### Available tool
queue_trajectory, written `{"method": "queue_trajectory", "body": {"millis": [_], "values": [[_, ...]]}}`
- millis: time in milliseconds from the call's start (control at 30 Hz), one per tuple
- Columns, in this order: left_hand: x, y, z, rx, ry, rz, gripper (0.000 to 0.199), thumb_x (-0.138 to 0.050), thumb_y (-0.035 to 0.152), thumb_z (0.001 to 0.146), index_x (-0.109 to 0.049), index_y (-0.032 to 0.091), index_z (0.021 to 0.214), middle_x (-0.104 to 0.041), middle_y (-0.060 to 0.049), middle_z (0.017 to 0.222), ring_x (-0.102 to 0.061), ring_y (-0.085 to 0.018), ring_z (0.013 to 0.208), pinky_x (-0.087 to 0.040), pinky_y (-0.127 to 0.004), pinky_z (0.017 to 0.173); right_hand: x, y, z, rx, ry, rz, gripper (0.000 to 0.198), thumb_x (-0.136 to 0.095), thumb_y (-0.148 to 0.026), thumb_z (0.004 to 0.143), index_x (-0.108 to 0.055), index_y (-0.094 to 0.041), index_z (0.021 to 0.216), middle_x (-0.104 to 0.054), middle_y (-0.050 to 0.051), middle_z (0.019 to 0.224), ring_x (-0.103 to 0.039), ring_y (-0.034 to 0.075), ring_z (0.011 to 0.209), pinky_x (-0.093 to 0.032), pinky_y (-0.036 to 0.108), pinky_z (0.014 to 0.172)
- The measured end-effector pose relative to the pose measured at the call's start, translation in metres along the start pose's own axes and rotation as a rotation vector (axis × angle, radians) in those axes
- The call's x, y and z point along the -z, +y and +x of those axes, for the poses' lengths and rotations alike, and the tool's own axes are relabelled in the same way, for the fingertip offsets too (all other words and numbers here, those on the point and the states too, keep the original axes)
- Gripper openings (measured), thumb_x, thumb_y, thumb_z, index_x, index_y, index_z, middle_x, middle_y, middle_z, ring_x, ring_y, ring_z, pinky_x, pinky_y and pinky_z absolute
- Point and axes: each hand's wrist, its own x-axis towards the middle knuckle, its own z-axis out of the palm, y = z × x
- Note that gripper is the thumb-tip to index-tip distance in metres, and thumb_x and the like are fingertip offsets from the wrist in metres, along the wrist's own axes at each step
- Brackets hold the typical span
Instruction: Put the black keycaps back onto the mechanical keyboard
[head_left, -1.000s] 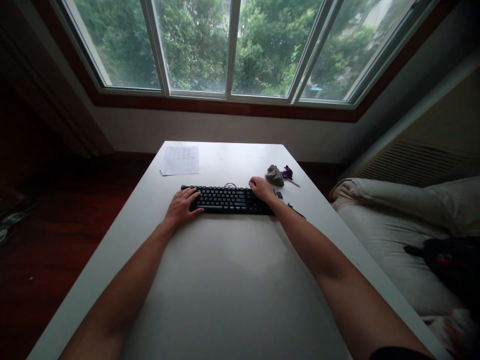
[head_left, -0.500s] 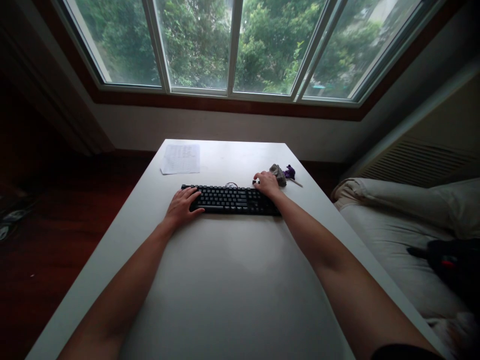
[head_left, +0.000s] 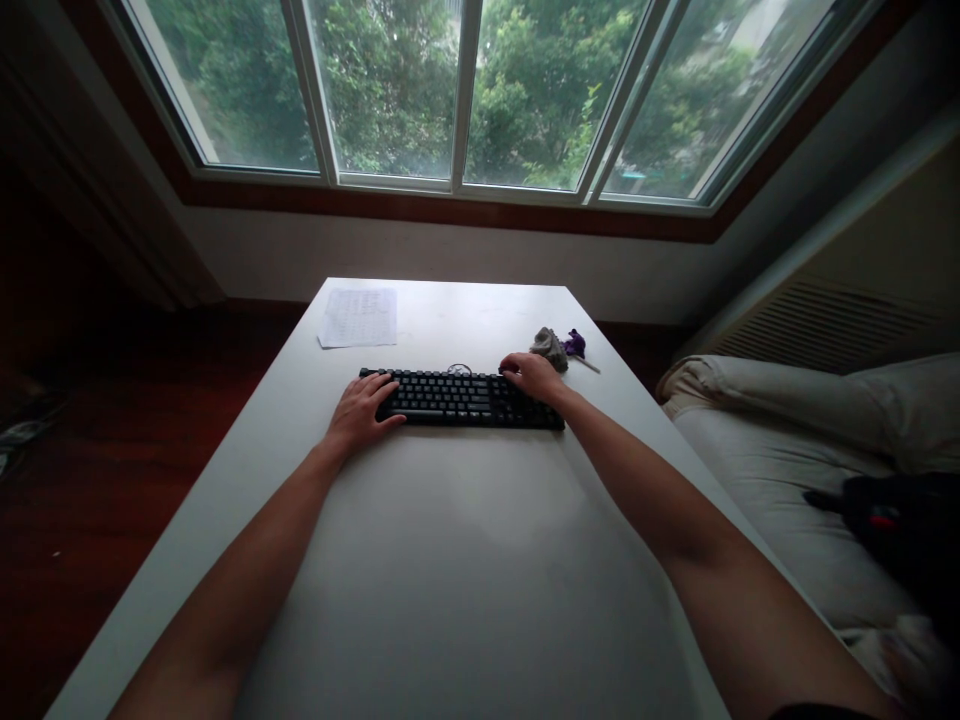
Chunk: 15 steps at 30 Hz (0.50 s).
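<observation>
A black keyboard (head_left: 442, 398) lies flat on the white table (head_left: 450, 560), its cable curling behind it. My left hand (head_left: 361, 410) rests over its left end, fingers spread on the keys and thumb along the front edge. Above the keyboard's right rear part is my right hand (head_left: 534, 375), thumb and fingertips drawn together at the back row. Whatever lies between those fingertips is too small and dark to make out. Just behind the right hand sits a crumpled grey cloth (head_left: 550, 347), beside a purple bunched item (head_left: 574, 343) with a pale stick (head_left: 587, 365).
Printed sheets of paper (head_left: 358, 318) lie at the table's far left corner. Beyond the table is a wall with a wide window (head_left: 457, 110). To the right stands a light padded seat (head_left: 772, 470) with a black item (head_left: 892, 525) on it.
My right hand has shifted slightly, its fingertips now closer together and lower at the keyboard's rear edge; a small dark piece seen by them earlier is hidden. My left hand keeps its place.
</observation>
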Motion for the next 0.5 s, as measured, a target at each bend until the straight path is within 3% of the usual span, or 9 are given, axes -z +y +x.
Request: {"method": "queue_trajectory", "body": {"millis": [500], "values": [[0.001,0.002,0.002,-0.004,-0.002,0.02,0.067,-0.062,0.062,0.09,-0.052,0.028,0.147,-0.048,-0.008,0.156,-0.038,-0.033,0.147,-0.025,-0.056,0.124,0.016,-0.015,0.003,0.068,-0.153,-0.162,0.018,-0.063,-0.027,0.091,-0.074,-0.023,0.104,-0.075,0.007,0.106,-0.067,0.023,0.097,-0.045,0.03,0.082]]}}
